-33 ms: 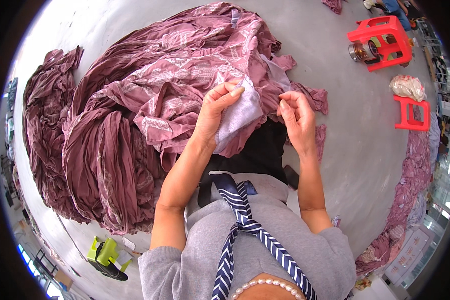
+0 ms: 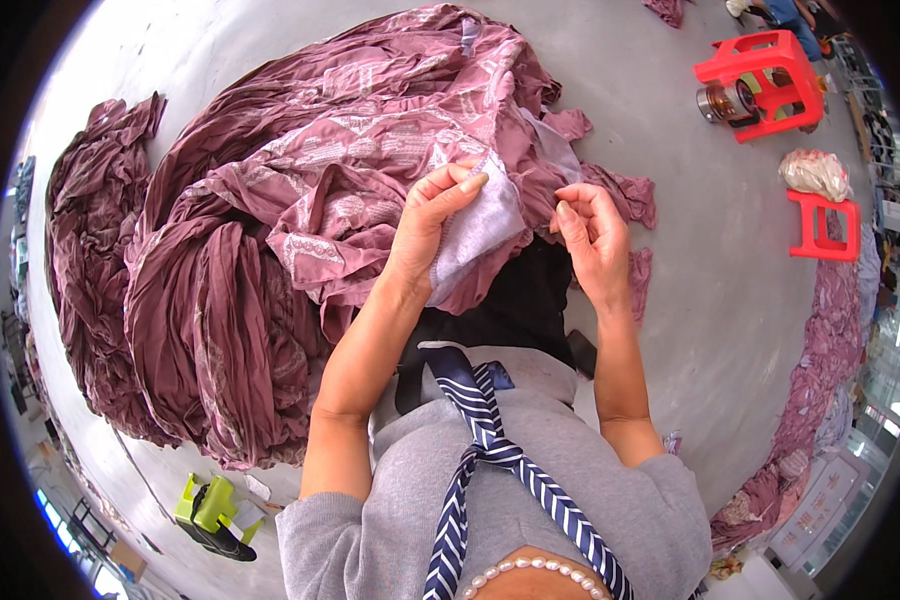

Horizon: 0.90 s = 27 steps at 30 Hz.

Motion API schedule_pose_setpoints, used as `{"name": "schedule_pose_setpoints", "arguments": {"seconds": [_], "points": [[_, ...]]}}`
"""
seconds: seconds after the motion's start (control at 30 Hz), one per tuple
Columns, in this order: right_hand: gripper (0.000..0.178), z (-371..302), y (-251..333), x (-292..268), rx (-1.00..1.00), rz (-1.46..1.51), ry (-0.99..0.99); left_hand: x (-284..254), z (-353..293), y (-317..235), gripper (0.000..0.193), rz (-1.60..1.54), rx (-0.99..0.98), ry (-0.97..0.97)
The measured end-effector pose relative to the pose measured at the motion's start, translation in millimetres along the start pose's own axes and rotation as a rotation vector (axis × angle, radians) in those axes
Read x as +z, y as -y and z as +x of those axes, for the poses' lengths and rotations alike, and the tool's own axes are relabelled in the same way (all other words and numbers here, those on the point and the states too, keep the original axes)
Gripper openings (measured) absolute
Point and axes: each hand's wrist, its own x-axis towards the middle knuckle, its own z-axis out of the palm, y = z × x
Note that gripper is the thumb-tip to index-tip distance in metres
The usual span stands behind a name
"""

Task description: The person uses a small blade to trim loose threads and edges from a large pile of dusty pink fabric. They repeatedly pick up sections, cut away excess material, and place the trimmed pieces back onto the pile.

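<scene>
Between thumb and fingers, my left hand [image 2: 435, 210] pinches the edge of a pale lavender piece of cloth [image 2: 480, 232], the light side of the fabric. This piece joins a large heap of mauve embroidered fabric [image 2: 370, 140] spread in folds ahead and to the left. My right hand [image 2: 592, 235] is raised just right of the pale cloth, thumb and forefinger pressed together. Anything between those fingertips is too small to make out. Behind that hand, loose mauve ends [image 2: 620, 195] of the fabric lie on the floor.
At the far right stand a red plastic stool [image 2: 770, 75] with a metal-and-dark cylinder by it and another red stool [image 2: 825, 228] under a white bag [image 2: 815, 175]. More mauve fabric [image 2: 820, 350] runs along the right edge. A lime-green object [image 2: 208, 505] sits at lower left.
My right hand has shifted very slightly left. My left hand keeps its pinch on the pale cloth.
</scene>
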Motion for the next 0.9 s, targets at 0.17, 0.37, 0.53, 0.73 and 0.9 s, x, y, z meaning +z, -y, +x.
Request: {"name": "schedule_pose_setpoints", "arguments": {"seconds": [0.17, 0.37, 0.53, 0.73, 0.9], "points": [[0.020, 6.0, 7.2, 10.6, -0.022, -0.004, 0.008, 1.0, -1.3, 4.3, 0.003, 0.029, 0.003, 0.009], [0.018, 7.6, 5.2, 10.9, -0.096, -0.077, -0.019, 12.0, -8.0, 4.4, 0.005, 0.197, 0.063, 0.005], [0.028, 12.2, 11.8, 5.5, -0.057, 0.047, -0.078, 12.9, -10.7, 8.4, 0.009, 0.610, 0.371, 0.061], [0.021, 31.5, 22.0, 4.7, 0.044, -0.193, 0.081, 21.6, -10.6, 9.6, 0.009, 1.152, 0.688, 0.153], [0.017, 38.6, 16.5, 2.8, 0.072, -0.080, 0.117, 22.1, -10.9, 11.9, 0.007, 1.224, 0.692, 0.162]]}}
